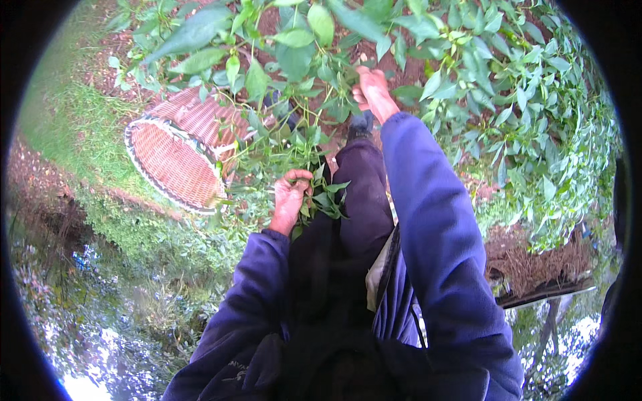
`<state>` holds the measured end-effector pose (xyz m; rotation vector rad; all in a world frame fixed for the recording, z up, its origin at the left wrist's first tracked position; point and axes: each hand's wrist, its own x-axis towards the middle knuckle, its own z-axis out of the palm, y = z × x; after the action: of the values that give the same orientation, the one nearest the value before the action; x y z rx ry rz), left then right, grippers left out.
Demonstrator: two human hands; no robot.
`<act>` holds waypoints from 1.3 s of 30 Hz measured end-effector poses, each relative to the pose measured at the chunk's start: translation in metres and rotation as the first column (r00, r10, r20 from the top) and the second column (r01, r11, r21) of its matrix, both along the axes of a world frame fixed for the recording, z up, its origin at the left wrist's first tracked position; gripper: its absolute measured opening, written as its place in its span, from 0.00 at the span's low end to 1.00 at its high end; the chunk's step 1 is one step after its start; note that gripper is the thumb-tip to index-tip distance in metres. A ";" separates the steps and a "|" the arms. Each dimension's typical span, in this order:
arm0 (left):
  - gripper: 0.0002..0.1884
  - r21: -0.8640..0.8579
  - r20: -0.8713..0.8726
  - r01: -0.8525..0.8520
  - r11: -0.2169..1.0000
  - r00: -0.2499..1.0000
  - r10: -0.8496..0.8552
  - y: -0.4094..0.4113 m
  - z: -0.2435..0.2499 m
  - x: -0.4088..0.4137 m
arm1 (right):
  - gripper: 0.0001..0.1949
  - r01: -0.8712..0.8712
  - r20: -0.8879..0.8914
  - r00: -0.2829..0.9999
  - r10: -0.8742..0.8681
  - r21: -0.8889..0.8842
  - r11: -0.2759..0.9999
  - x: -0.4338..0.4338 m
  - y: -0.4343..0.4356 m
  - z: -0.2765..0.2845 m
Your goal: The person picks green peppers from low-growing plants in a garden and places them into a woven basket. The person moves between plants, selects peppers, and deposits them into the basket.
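My left hand pinches a leafy green sprig of a pepper plant, close in front of my dark trousers. Farther out, my right hand reaches in among the leaves of a pepper plant. Its fingers are bent, and foliage partly covers their tips, so whether they hold a stem or a fruit cannot be made out. A woven wicker basket rests on the ground left of the plants, its open mouth edged with a pale and dark wrapped rim. Leafy stems overlap its right side.
Dense pepper plants spread along the right side and across the top. Grass covers the ground at the left. On the right, a heap of dry brown stalks lies beyond the plants. My shoe stands on soil beneath the leaves.
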<state>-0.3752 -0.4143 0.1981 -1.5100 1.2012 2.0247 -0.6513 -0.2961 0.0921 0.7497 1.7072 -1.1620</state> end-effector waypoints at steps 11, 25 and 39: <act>0.09 -0.013 -0.009 0.031 0.999 0.999 -0.031 -0.051 -0.014 0.032 | 0.11 0.398 0.059 0.913 -0.404 -0.344 0.851 0.066 -0.039 0.009; 0.10 -0.021 -0.070 0.117 0.993 0.990 -0.118 -0.060 -0.014 0.027 | 0.19 0.150 -0.034 0.981 -0.191 -0.491 0.858 0.077 -0.025 0.117; 0.23 -0.681 0.307 0.721 -0.128 0.123 -0.944 -0.048 0.037 -0.034 | 0.16 -0.120 0.114 0.980 0.162 -0.310 0.943 0.105 0.008 0.227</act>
<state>-0.4087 -0.4623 0.2350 -0.0828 2.4193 0.6987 -0.5464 -0.2880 0.3187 0.4973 1.4023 -1.2065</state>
